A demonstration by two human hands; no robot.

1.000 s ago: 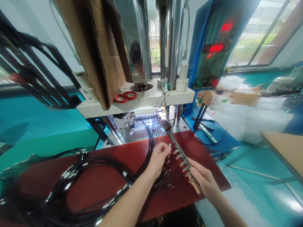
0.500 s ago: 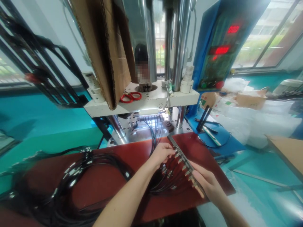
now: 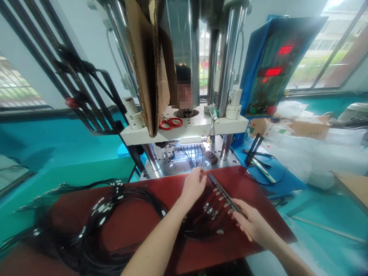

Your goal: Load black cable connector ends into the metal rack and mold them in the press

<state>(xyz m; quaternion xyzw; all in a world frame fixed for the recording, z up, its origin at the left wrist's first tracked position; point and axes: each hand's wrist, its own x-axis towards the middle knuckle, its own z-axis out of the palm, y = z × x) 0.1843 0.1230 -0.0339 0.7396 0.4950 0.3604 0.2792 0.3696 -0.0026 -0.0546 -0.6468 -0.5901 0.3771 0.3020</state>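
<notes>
My right hand (image 3: 249, 220) is closed round the lower end of a dark metal bar (image 3: 224, 194), which lies slanted over the red-brown board (image 3: 244, 180). Several small metal connectors with cables line the bar's left side. Left of the bar's upper end, my left hand (image 3: 195, 183) has its fingers bent together over thin black cables (image 3: 189, 155) that run out of the press; its fingertips partly hide what they touch. Loose connector ends (image 3: 211, 211) lie between my forearms.
Coiled black cables (image 3: 100, 214) cover the board's left part. Ahead stands a press with a white plate (image 3: 198, 128), carrying red-handled scissors (image 3: 171, 123) and cardboard (image 3: 143, 69). A blue control box (image 3: 270, 69) stands at the right, near tools on a blue surface (image 3: 290, 180).
My left hand has moved away from the bar, up toward the press and the cables. My right hand still holds the bar. The view has shifted slightly.
</notes>
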